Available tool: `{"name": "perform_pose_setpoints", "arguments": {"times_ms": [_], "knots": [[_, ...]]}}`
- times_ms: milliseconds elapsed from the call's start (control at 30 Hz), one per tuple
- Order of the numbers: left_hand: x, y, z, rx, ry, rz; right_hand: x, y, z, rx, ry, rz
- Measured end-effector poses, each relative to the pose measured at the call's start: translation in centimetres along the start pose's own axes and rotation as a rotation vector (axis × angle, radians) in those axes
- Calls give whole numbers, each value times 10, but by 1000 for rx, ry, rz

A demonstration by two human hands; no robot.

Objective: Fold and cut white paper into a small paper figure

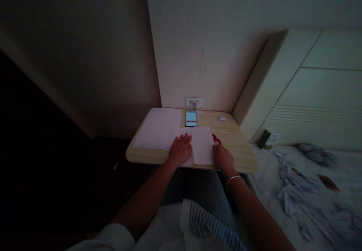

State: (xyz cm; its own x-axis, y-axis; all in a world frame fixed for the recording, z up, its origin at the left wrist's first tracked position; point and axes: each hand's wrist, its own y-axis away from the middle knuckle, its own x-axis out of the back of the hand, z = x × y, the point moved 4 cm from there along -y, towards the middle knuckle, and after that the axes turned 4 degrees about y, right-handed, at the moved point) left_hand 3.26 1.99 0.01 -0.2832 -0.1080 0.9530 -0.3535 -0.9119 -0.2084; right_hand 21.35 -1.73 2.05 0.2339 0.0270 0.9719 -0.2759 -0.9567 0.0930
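Note:
A white sheet of paper (203, 145) lies near the front of the small wooden table, with a crease or edge down its middle and its right part slightly raised. My left hand (181, 148) rests flat on the left part of this sheet, fingers stretched out. At the sheet's right edge, my right hand (223, 158) is closed, pinching the paper; its fingertips are partly hidden. Just beyond that hand, red loops (216, 139) that look like scissor handles show from beside the paper. Larger white sheets (158, 127) lie flat at the left of the table.
A lit phone (191, 118) lies at the back of the wooden table (240, 149), below a wall socket (194, 102). A crumpled paper scrap (222, 118) sits at the back right. On the bed at right are several folded papers (287, 202) and a dark box (264, 139).

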Motion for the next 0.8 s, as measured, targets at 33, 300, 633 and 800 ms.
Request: {"name": "perform_pose_setpoints", "arguments": {"times_ms": [33, 300, 633, 800], "knots": [[0, 0, 0, -3, -2, 6, 1, 0, 0, 2, 0, 1], [1, 1, 0, -4, -21, -3, 0, 3, -1, -34, 22, -22], [1, 0, -1, -4, -18, -13, 3, 8, -1, -50, 16, -8], [0, 1, -1, -13, -25, 5, 4, 8, -1, -49, 4, 15]]}}
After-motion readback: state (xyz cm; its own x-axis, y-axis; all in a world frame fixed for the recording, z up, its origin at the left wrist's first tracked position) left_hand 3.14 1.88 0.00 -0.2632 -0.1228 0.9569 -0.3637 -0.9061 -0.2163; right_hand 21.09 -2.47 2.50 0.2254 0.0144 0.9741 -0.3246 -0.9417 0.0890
